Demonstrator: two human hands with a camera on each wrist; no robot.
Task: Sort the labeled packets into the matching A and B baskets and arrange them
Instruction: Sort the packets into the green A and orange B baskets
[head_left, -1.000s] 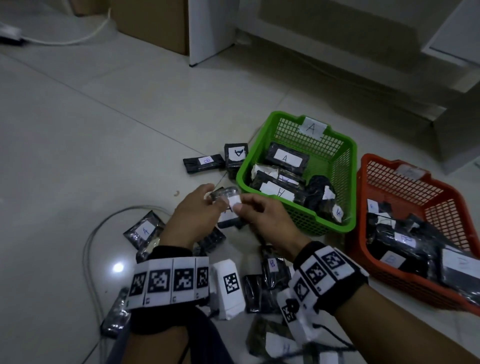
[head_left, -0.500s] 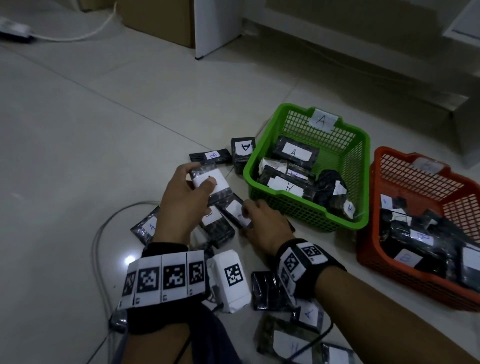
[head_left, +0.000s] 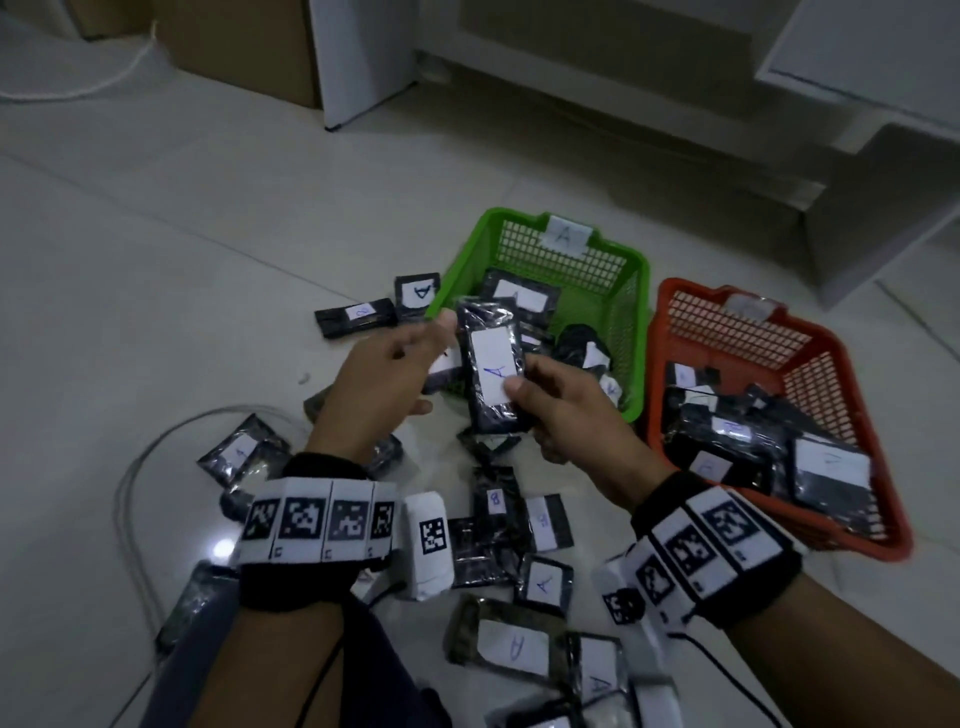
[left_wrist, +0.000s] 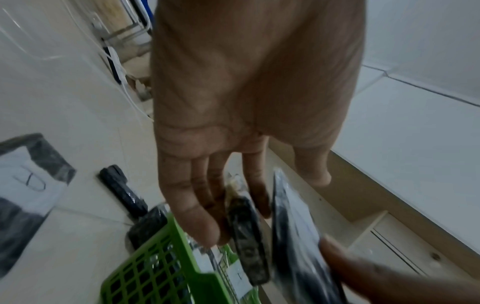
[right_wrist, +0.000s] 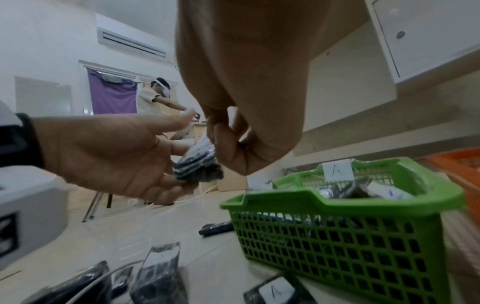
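Observation:
My right hand (head_left: 524, 395) pinches a black packet labelled A (head_left: 491, 374), thumb on its white label, in front of the green basket marked A (head_left: 467, 234). In the right wrist view the packet (right_wrist: 197, 166) hangs from my right fingers (right_wrist: 221, 142). My left hand (head_left: 415, 353) is just left of it and holds a second black packet (head_left: 444, 371), which is mostly hidden; in the left wrist view that packet (left_wrist: 246, 236) lies against my left fingers (left_wrist: 187, 205). The orange basket (head_left: 670, 291) stands to the right with several packets in it.
Loose packets lie on the tiled floor: two left of the green basket (head_left: 356, 319), one far left (head_left: 241, 452), several near my wrists (head_left: 543, 584). A grey cable (head_left: 130, 467) loops at the left. White cabinets (head_left: 857, 62) rise behind the baskets. Another person (right_wrist: 153, 96) stands far off.
My right hand has lifted a packet labelled A off the floor to basket height. My left hand has risen beside it, still with its own packet.

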